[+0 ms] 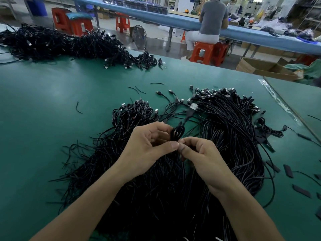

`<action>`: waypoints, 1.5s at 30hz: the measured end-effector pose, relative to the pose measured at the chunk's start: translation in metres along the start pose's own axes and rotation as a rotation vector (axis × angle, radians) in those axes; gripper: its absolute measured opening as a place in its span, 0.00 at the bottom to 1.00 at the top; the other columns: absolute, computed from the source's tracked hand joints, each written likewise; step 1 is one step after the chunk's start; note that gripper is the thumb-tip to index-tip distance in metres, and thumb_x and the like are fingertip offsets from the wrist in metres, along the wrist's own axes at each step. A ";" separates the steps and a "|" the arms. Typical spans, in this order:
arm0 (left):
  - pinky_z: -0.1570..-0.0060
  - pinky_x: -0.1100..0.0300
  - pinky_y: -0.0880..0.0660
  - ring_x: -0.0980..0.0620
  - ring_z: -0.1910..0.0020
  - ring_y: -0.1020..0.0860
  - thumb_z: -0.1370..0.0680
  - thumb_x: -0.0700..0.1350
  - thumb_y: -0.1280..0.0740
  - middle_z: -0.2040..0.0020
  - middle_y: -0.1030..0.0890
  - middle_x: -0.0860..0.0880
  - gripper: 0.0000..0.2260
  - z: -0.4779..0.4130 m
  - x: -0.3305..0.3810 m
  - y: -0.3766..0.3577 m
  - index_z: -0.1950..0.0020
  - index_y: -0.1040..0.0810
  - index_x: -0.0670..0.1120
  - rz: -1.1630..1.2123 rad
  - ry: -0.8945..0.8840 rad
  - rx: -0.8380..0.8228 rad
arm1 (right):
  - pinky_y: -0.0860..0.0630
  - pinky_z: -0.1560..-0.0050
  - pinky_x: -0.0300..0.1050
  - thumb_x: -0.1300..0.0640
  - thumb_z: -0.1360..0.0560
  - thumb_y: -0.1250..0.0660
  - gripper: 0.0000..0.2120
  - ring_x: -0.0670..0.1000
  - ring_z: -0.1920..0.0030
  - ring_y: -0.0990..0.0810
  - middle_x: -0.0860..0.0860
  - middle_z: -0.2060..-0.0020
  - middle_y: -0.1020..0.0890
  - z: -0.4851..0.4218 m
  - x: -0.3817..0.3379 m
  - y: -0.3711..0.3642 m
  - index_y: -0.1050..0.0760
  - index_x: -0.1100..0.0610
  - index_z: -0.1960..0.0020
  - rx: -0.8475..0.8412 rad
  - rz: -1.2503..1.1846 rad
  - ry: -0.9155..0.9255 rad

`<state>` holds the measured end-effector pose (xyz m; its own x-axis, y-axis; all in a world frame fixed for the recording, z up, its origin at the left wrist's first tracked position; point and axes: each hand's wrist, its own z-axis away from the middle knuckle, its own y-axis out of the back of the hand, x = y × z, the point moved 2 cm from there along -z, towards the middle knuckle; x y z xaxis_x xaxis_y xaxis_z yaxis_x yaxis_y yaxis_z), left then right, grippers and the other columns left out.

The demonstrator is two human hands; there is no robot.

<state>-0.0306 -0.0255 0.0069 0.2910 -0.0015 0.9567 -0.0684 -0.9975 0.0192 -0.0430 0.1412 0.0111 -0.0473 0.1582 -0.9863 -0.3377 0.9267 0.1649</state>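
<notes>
The left hand (pixel 152 145) curls round a small coiled cable (pixel 177 133), thumb and fingers pinching it. The right hand (pixel 203 157) pinches the coil's lower end between thumb and forefinger. The cable sits between the two hands, raised off the surface (pixel 52 110), and its plug (pixel 193 107) sticks up beyond them.

Bare green surface lies left of the left hand and reaches to the far edge. A taped seam (pixel 278 101) runs well right of the right hand. Beyond the far edge on the right side stands an open box (pixel 260 68) (what it holds cannot be told).

A loose pile (pixel 139 188) of black cables lies under both wrists and spreads toward the left. A straighter bundle (pixel 234 127) lies just right of the right hand, its plugs at the far end. Flat black strips (pixel 288 171) are scattered farther right. A long heap (pixel 60 44) of cables lies at the far left edge. Past it a person (pixel 212 18) sits on a stool (pixel 202 52), facing away.
</notes>
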 end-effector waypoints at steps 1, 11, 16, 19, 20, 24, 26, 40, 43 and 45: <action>0.54 0.58 0.18 0.50 0.58 0.16 0.28 0.39 0.23 0.57 0.14 0.46 0.10 -0.001 0.001 0.001 0.49 0.17 0.49 -0.036 -0.005 -0.011 | 0.30 0.66 0.30 0.56 0.23 0.31 0.05 0.40 0.66 0.24 0.43 0.69 0.21 0.000 0.002 0.002 0.20 0.54 0.57 -0.031 -0.057 -0.057; 0.63 0.76 0.26 0.66 0.63 0.18 0.30 0.42 0.21 0.65 0.17 0.60 0.18 -0.051 0.011 0.034 0.49 0.24 0.57 -0.442 -0.009 0.326 | 0.25 0.54 0.44 0.49 0.19 0.36 0.11 0.49 0.55 0.21 0.49 0.51 0.20 -0.018 0.024 0.043 0.24 0.55 0.42 0.138 0.853 -0.261; 0.50 0.55 0.20 0.56 0.57 0.19 0.24 0.45 0.26 0.52 0.17 0.50 0.14 -0.076 -0.017 0.054 0.40 0.24 0.50 -0.831 0.093 0.421 | 0.29 0.68 0.45 0.49 0.19 0.38 0.14 0.53 0.64 0.24 0.53 0.60 0.26 -0.021 0.044 0.036 0.32 0.57 0.59 0.186 1.154 -0.356; 0.45 0.45 0.22 0.46 0.50 0.21 0.22 0.49 0.29 0.46 0.20 0.45 0.13 -0.081 -0.030 0.058 0.39 0.22 0.47 -0.955 0.208 0.388 | 0.31 0.67 0.46 0.53 0.19 0.39 0.14 0.55 0.63 0.25 0.51 0.64 0.30 -0.024 0.045 0.032 0.36 0.57 0.60 0.296 1.186 -0.341; 0.45 0.44 0.22 0.45 0.49 0.21 0.23 0.50 0.29 0.45 0.20 0.45 0.14 -0.082 -0.031 0.060 0.39 0.22 0.47 -0.951 0.230 0.387 | 0.30 0.66 0.47 0.55 0.19 0.39 0.12 0.56 0.62 0.25 0.51 0.64 0.30 -0.026 0.046 0.031 0.34 0.58 0.59 0.315 1.198 -0.340; 0.51 0.49 0.24 0.45 0.51 0.23 0.23 0.57 0.30 0.43 0.23 0.47 0.15 -0.082 -0.026 0.064 0.39 0.20 0.53 -1.083 0.275 0.375 | 0.30 0.64 0.48 0.58 0.20 0.37 0.08 0.56 0.60 0.26 0.53 0.59 0.28 -0.035 0.046 0.032 0.34 0.58 0.57 0.272 1.227 -0.425; 0.55 0.51 0.28 0.47 0.51 0.25 0.23 0.59 0.32 0.44 0.26 0.48 0.15 -0.081 -0.025 0.060 0.39 0.19 0.55 -1.127 0.261 0.302 | 0.31 0.64 0.47 0.58 0.21 0.38 0.10 0.57 0.59 0.25 0.54 0.58 0.27 -0.040 0.046 0.037 0.35 0.57 0.59 0.256 1.168 -0.491; 0.49 0.50 0.28 0.46 0.50 0.24 0.21 0.40 0.36 0.49 0.22 0.47 0.08 -0.081 -0.027 0.051 0.43 0.22 0.49 -1.283 0.042 0.418 | 0.29 0.63 0.47 0.62 0.19 0.43 0.13 0.51 0.67 0.25 0.55 0.65 0.25 -0.054 0.036 0.059 0.30 0.61 0.62 0.423 0.066 -0.364; 0.44 0.48 0.31 0.45 0.46 0.25 0.19 0.43 0.36 0.48 0.21 0.48 0.08 -0.078 -0.024 0.051 0.44 0.18 0.50 -1.371 0.037 0.397 | 0.35 0.73 0.42 0.63 0.18 0.44 0.10 0.47 0.73 0.34 0.51 0.69 0.29 -0.057 0.030 0.060 0.28 0.60 0.55 0.494 -0.182 -0.373; 0.46 0.50 0.30 0.46 0.48 0.25 0.20 0.43 0.34 0.50 0.20 0.47 0.07 -0.074 -0.017 0.043 0.46 0.17 0.48 -1.375 -0.093 0.393 | 0.37 0.73 0.43 0.57 0.16 0.43 0.12 0.47 0.74 0.38 0.48 0.72 0.33 -0.057 0.029 0.057 0.26 0.59 0.54 0.533 -0.026 -0.322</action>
<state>-0.1091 -0.0630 0.0130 -0.0307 0.9744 0.2227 0.5730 -0.1654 0.8027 -0.1172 0.1793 -0.0089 0.2687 0.1510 -0.9513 0.1852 0.9611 0.2048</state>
